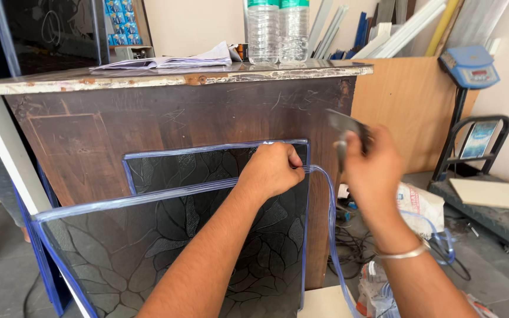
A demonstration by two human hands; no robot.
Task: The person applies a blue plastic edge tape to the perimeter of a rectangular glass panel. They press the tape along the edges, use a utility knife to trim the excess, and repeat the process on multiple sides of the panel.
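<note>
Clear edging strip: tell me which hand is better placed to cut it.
Probably the right hand: it holds the scissors beside the clear edging strip, while the left hand pins that strip at the glass panel corner.

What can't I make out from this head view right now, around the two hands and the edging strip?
- Head view: the left hand closes over the clear edging strip at the dark patterned panel's corner, hiding the corner fit.
- The tool in the right hand is motion-blurred and half covered by fingers; its kind is unclear.
- The strip's loose end runs off the bottom edge.
- The panel's lower part is cut off, partly behind the left forearm.
</note>
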